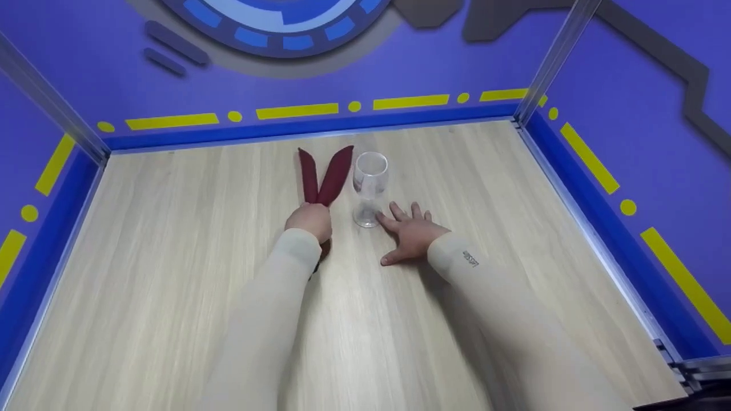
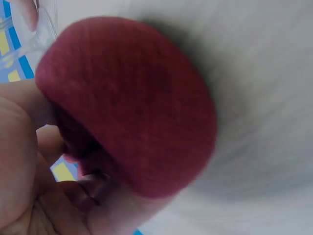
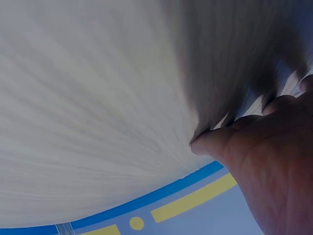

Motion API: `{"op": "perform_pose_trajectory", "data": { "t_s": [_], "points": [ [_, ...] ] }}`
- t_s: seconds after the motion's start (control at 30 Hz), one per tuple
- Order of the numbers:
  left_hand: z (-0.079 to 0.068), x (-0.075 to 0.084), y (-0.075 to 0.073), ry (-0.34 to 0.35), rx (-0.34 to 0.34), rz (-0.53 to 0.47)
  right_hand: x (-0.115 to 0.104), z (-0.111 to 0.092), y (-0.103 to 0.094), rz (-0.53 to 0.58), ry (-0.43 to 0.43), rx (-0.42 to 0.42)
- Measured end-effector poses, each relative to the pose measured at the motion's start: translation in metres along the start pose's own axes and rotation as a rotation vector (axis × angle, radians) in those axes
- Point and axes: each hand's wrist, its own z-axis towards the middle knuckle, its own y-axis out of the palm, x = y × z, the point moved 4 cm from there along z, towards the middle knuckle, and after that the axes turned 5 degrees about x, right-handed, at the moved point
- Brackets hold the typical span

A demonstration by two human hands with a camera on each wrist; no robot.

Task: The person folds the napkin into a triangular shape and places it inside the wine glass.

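A dark red folded cloth napkin [image 1: 336, 174] spreads into two pointed ends beyond my left hand [image 1: 310, 221]. That hand grips its lower part, and in the left wrist view the fingers curl round a rounded, rolled end of the napkin [image 2: 132, 98]. Just right of the napkin a clear stemmed glass [image 1: 371, 181] stands upright on the table. My right hand [image 1: 416, 233] has its fingers spread beside the glass's base, one fingertip at the foot's edge; whether it touches cannot be told. In the right wrist view the right hand [image 3: 269, 156] holds nothing.
The light wood tabletop [image 1: 171, 257] lies under everything. Blue-purple panels [image 1: 320, 85] with yellow dashes wall in the back and both sides, joined by metal corner posts [image 1: 562, 51].
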Motion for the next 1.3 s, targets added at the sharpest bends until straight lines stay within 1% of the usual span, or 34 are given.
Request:
{"op": "perform_pose_trajectory", "data": {
  "t_s": [0.07,0.23,0.37,0.5,0.57,0.63,0.77,0.8,0.83,0.9,1.07,1.13,1.3],
  "points": [
    [0.002,-0.007,0.0,0.003,0.018,-0.05,0.0,-0.001,0.0,-0.002,0.001,0.002],
    [0.008,-0.026,0.002,-0.006,0.046,-0.212,-0.001,-0.002,-0.001,0.006,0.004,-0.005],
    [0.008,-0.038,0.002,-0.057,0.036,-0.358,0.0,-0.002,-0.001,0.004,0.004,-0.011],
    [0.007,-0.046,0.0,-0.088,0.029,-0.444,0.0,-0.001,0.0,-0.005,0.002,-0.014],
    [0.006,-0.049,-0.002,-0.095,0.05,-0.473,0.0,-0.001,0.0,0.0,0.002,-0.014],
    [0.006,-0.052,-0.006,-0.107,0.102,-0.509,-0.001,-0.002,-0.001,0.006,0.003,-0.012],
    [0.005,-0.057,-0.017,-0.122,0.256,-0.612,-0.001,-0.002,-0.001,0.011,0.008,-0.009],
    [0.005,-0.058,-0.02,-0.123,0.287,-0.639,-0.001,-0.002,-0.001,0.008,0.008,-0.009],
    [0.004,-0.059,-0.022,-0.122,0.302,-0.666,-0.001,-0.001,-0.001,0.008,0.008,-0.009],
    [0.002,-0.059,-0.025,-0.126,0.308,-0.715,-0.001,-0.001,-0.001,0.004,0.007,-0.009],
    [-0.002,-0.058,-0.03,-0.12,0.293,-0.82,0.0,0.0,0.0,0.001,0.008,-0.009],
    [-0.003,-0.058,-0.032,-0.114,0.293,-0.848,0.0,-0.001,0.0,-0.001,0.007,-0.01],
    [-0.007,-0.057,-0.037,-0.104,0.284,-0.882,-0.001,-0.001,0.0,-0.001,0.003,-0.012]
  ]
}}
